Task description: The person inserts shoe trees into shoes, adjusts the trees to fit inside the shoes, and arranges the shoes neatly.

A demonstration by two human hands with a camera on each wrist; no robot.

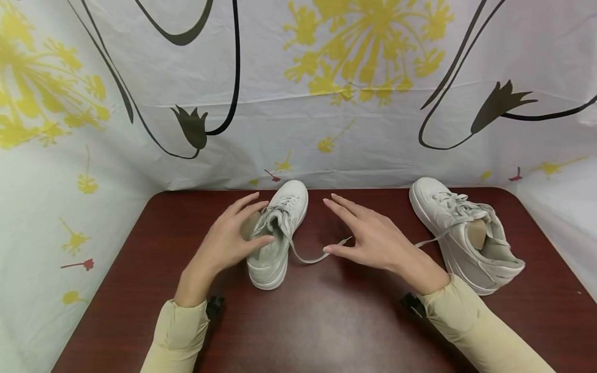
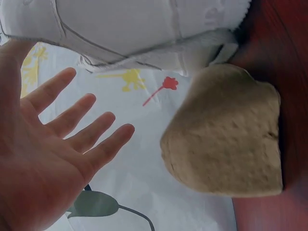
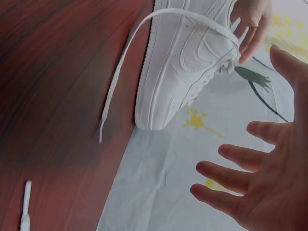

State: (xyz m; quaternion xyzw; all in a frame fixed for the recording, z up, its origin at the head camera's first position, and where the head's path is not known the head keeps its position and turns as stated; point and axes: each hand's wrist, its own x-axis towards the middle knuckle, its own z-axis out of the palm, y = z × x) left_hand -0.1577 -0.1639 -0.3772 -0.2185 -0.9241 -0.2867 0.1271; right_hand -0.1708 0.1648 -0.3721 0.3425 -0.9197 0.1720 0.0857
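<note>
Two white sneakers stand on a dark red worktop (image 1: 326, 321) against a floral cloth backdrop (image 1: 326, 129). The left shoe (image 1: 280, 233) sits near the middle with its toe pointing to the far edge, and a tan wad of stuffing (image 2: 226, 134) fills its opening; the left wrist view shows that wad close up beside the shoe's collar. The right shoe (image 1: 466, 233) stands well apart toward the right edge, toe also pointing far, with a tan piece (image 1: 477, 232) tucked in its opening and its lace trailing left across the worktop. A loose lace (image 1: 308, 256) runs from the left shoe down onto the worktop toward the right hand, its tip lying just beside that hand's thumb. The left hand (image 1: 230, 235) is at the left side of the left shoe, fingers (image 2: 91, 125) spread and fairly straight, thumb at the shoe's collar; it grips nothing. The right hand (image 1: 373, 238) hovers to the right of the same shoe, palm turned toward it, fingers (image 3: 231, 173) straight and spread, holding nothing. Both forearms wear pale beige sleeves (image 1: 466, 321) and reach in from the near edge.
</note>
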